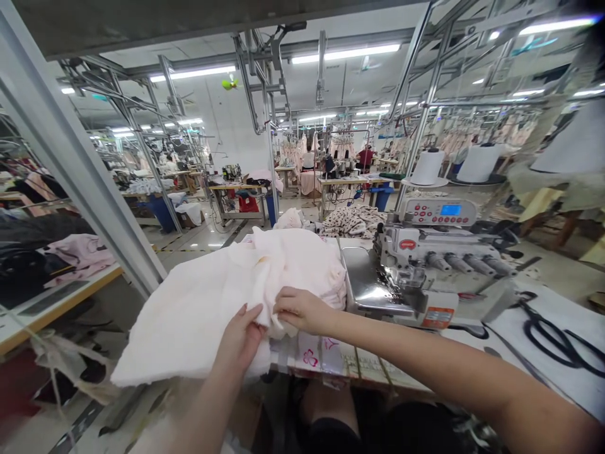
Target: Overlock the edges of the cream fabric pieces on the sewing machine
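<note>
A pile of pale pink and white fabric pieces (212, 302) lies on the left end of the sewing table. My left hand (243, 337) rests on the near edge of the pile, fingers curled into the cloth. My right hand (300, 309) pinches a fold of the same fabric just to the right. Both hands sit side by side at the front of the pile, left of the sewing machine (420, 265).
Black scissors (553, 337) lie on the white table at the right. Thread cones (428, 167) stand behind the machine. A metal post (70, 157) slants at left beside a side table with pink cloth (82, 252). Other workers sit at distant stations.
</note>
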A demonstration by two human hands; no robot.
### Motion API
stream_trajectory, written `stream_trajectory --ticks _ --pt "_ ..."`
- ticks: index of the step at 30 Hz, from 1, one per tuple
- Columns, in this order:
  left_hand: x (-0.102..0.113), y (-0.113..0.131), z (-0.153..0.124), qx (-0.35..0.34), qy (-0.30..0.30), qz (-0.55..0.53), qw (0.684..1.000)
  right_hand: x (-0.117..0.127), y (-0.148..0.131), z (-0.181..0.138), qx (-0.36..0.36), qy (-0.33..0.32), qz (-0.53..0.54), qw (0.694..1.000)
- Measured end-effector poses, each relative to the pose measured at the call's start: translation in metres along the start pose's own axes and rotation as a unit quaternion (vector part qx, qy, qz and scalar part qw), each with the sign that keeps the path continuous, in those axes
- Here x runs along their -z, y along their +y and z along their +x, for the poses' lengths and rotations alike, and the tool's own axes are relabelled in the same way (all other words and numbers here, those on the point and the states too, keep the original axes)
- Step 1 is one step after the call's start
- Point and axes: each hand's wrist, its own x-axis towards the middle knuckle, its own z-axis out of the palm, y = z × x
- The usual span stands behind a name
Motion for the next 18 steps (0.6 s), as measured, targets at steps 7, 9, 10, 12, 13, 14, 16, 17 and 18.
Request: stream_trajectory --ticks 7,9,10,12,13,14,16,17,18 --pt "-0.002 0.023 -0.012 -0.197 0.036 0.189 0.961 0.031 -0.036 0.028 -0.077 0.084 0.096 0.989" --pt "-0.009 0.028 -0.019 -0.228 0.018 0.224 0.947 0.035 -0.044 0.035 -0.053 0.111 0.082 0.989" --pt "-0.013 0.029 -0.022 -0.242 0.012 0.238 0.941 0.035 -0.045 0.038 -0.042 0.124 0.076 0.988" --pt "-0.018 0.030 -0.026 -0.271 0.007 0.264 0.926 0.034 -0.046 0.042 -0.034 0.141 0.070 0.987" --pt "-0.020 0.030 -0.026 -0.284 0.007 0.276 0.918 0.033 -0.045 0.043 -0.033 0.148 0.068 0.986" --pt "-0.021 0.030 -0.026 -0.296 0.007 0.286 0.911 0.032 -0.044 0.044 -0.033 0.155 0.066 0.985" --pt "-0.022 0.029 -0.025 -0.308 -0.006 0.293 0.905 0.030 -0.042 0.045 -0.033 0.166 0.070 0.983" --pt "-0.022 0.029 -0.024 -0.309 -0.017 0.289 0.906 0.030 -0.041 0.045 -0.035 0.171 0.076 0.982" --pt "-0.023 0.029 -0.023 -0.311 -0.028 0.287 0.905 0.030 -0.040 0.046 -0.039 0.173 0.084 0.980"
